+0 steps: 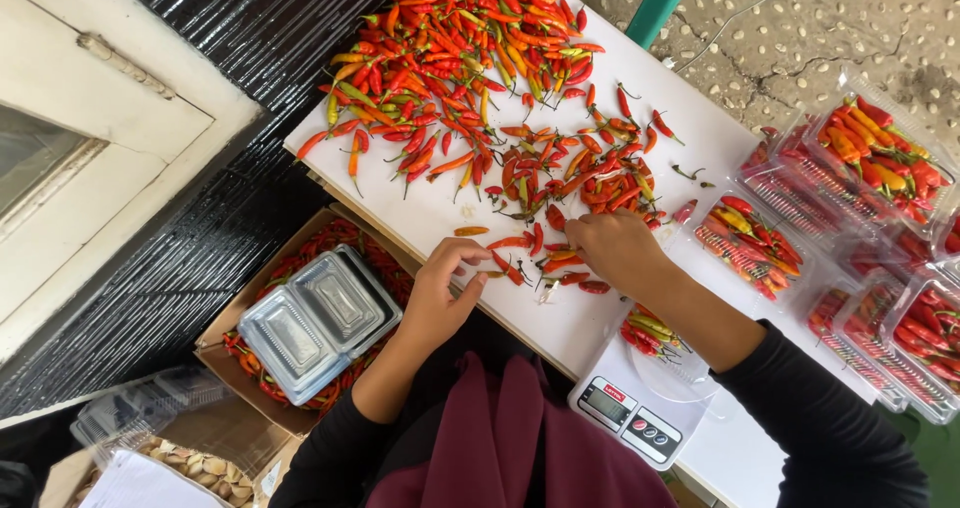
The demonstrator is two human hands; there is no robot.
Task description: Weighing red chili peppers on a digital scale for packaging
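Two hands (440,293) (615,248), countless chillies (470,58)

Clear plastic clamshell packs of chillies (860,158) stand at right; an empty clear clamshell (318,323) lies on a cardboard box (215,343); the white scale's grey screen (606,404) sits at the bottom

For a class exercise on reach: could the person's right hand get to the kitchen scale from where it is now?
Probably yes. The right hand rests on the chillies on the white table, and the kitchen scale sits close below that forearm, with nothing lying between them.
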